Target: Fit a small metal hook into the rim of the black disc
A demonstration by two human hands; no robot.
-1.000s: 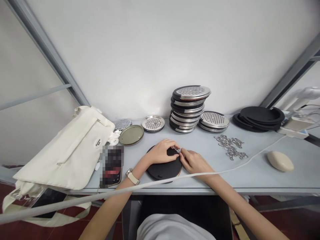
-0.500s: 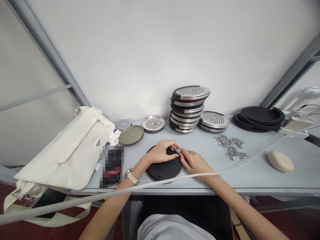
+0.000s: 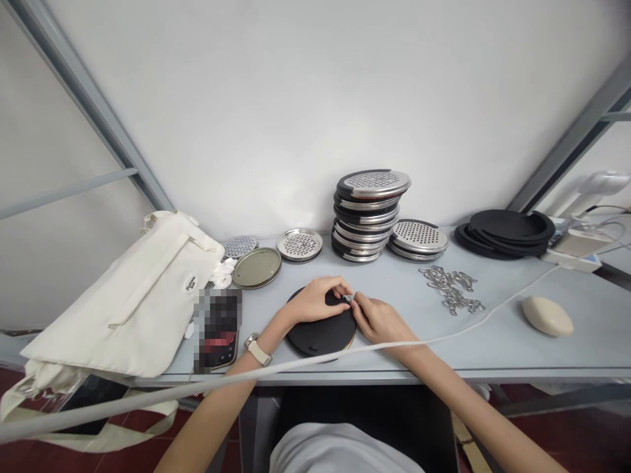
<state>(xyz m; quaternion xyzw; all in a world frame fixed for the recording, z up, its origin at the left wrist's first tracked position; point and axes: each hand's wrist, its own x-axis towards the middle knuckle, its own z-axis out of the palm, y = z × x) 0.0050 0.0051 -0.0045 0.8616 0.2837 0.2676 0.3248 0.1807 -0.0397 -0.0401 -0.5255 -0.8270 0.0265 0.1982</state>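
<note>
While both our hands meet at its far right rim, the black round disc (image 3: 321, 328) lies flat near the front edge of the grey table (image 3: 493, 341). Our left hand (image 3: 315, 299) rests on the disc's top edge, fingers curled narrowly, and our right hand (image 3: 377, 318) pinches a small metal clip (image 3: 348, 299) against the rim, thumb and forefinger closed on it. Compared with the pictures from a second ago, the hands and disc have hardly shifted; only the view has drifted slightly, so we judge the clip fitting to be still in progress. A loose heap of metal clips (image 3: 453, 289) lies to the right, well apart. Behind stand a tall stack of perforated steel discs (image 3: 369, 213), a lower stack (image 3: 417, 238) beside it, and a pile of black rings (image 3: 507, 230) farther right. At left lie a perforated disc (image 3: 300, 244), a plain metal lid (image 3: 257, 267), a phone (image 3: 217, 328) and a cream cloth bag (image 3: 133, 295). A white cable (image 3: 444, 338) crosses just before our wrists, touching neither disc nor clip.
</note>
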